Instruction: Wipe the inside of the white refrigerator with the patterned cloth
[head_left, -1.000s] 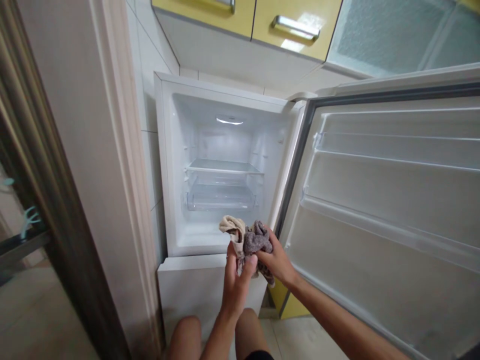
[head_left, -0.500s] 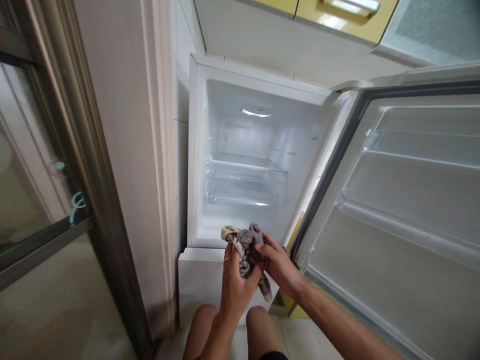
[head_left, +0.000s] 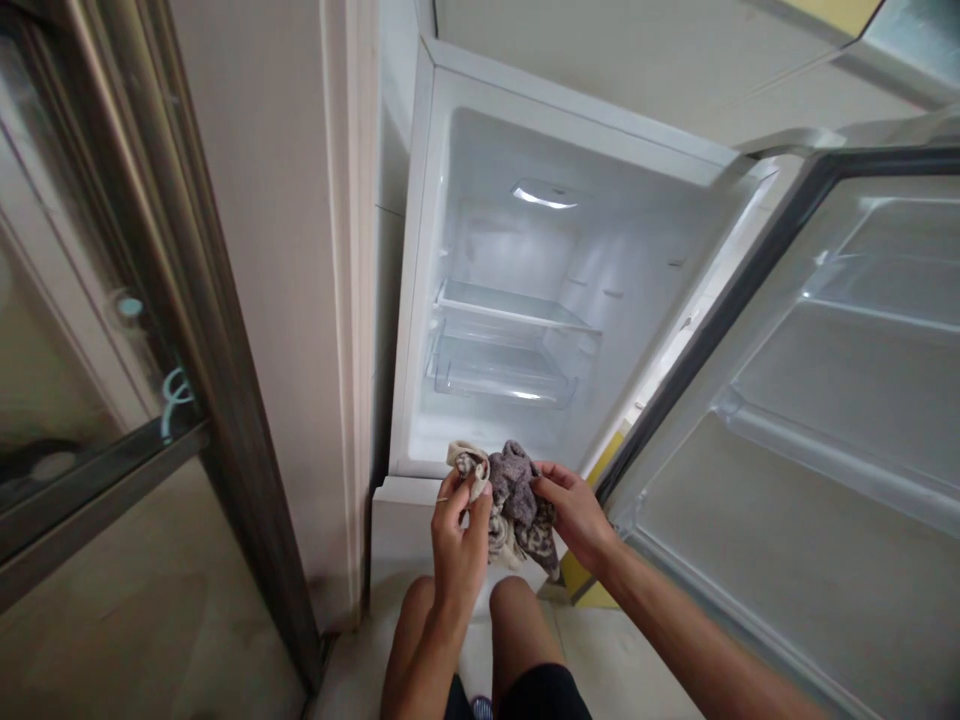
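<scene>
A crumpled cloth [head_left: 516,490], mottled grey-brown with a cream edge, hangs bunched between my two hands in front of the fridge opening. My left hand [head_left: 459,525] pinches its cream-edged left side between thumb and fingers. On the right, the thumb and fingers of my right hand [head_left: 576,510] are closed on the grey part. A loose patterned end droops below the right hand. Behind the cloth, the open fridge [head_left: 517,250] shows a glass shelf [head_left: 517,303] and a clear drawer [head_left: 502,372].
The fridge door [head_left: 840,420] stands wide at the right, with clear door racks [head_left: 840,460]. A white lower compartment front [head_left: 405,530] is below the opening. At the left are a pale door frame [head_left: 300,300] and a metal-framed glass panel [head_left: 187,250]. My knees [head_left: 514,610] are underneath.
My hands have moved slightly apart, spreading the cloth wider so more of its patterned lower part shows. The view has shifted, and the fridge appears larger.
</scene>
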